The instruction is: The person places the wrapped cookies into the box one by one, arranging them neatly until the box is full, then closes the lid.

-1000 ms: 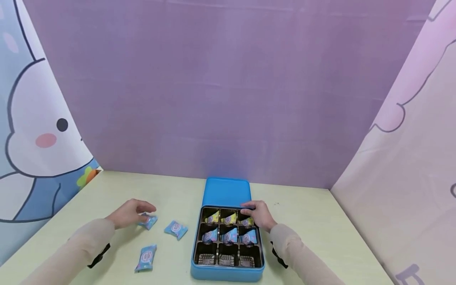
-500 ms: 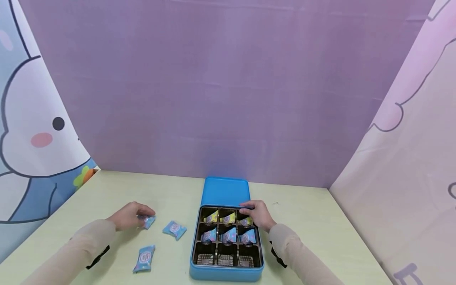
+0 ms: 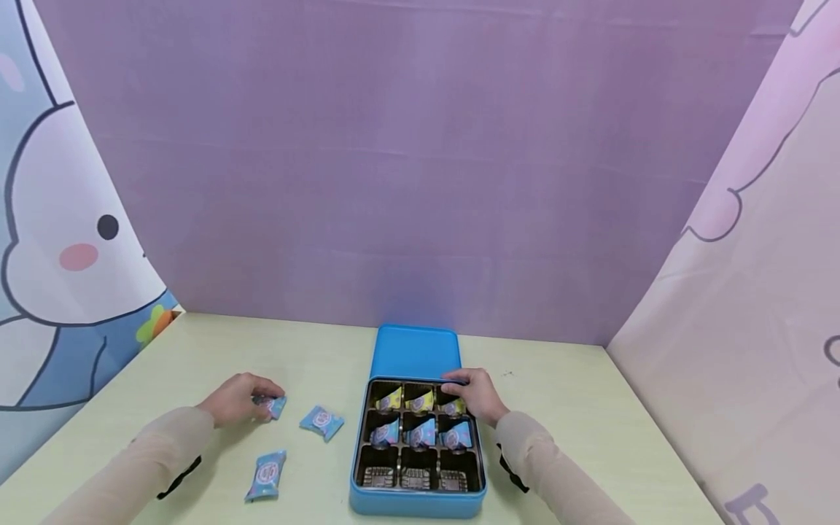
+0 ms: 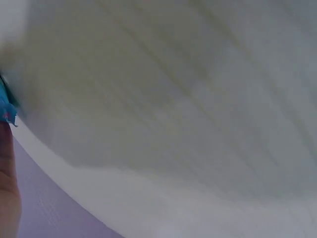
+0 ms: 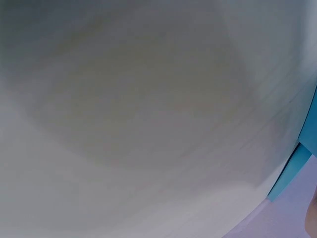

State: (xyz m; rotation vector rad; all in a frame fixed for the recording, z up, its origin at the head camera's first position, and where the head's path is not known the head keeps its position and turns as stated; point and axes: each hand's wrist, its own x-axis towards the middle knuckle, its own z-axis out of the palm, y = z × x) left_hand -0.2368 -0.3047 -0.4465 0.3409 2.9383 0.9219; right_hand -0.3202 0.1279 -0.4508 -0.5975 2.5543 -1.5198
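Observation:
On the left of the head view, my left hand [image 3: 231,399] pinches a small blue wrapped candy [image 3: 275,407] at the table surface. A bit of its wrapper [image 4: 7,112] shows at the left edge of the left wrist view. My right hand [image 3: 482,397] rests on the far right corner of a blue tin box [image 3: 418,503], its fingers fairly straight over the rim. Inside is a dark divided tray [image 3: 402,456]: yellow candies [image 3: 420,401] in the back row, blue candies [image 3: 421,434] in the middle row, nothing in the front row.
Two more blue candies lie loose on the pale table [image 3: 558,437]: one candy [image 3: 321,422] between hand and box, another candy [image 3: 266,475] nearer the front. Behind the box lies its blue lid [image 3: 416,351]. A purple backdrop [image 3: 420,168] closes off the table's back.
The left fingers have come down and closed around the blue candy, shifting it slightly. The right hand stays on the box corner; the head view moved a little.

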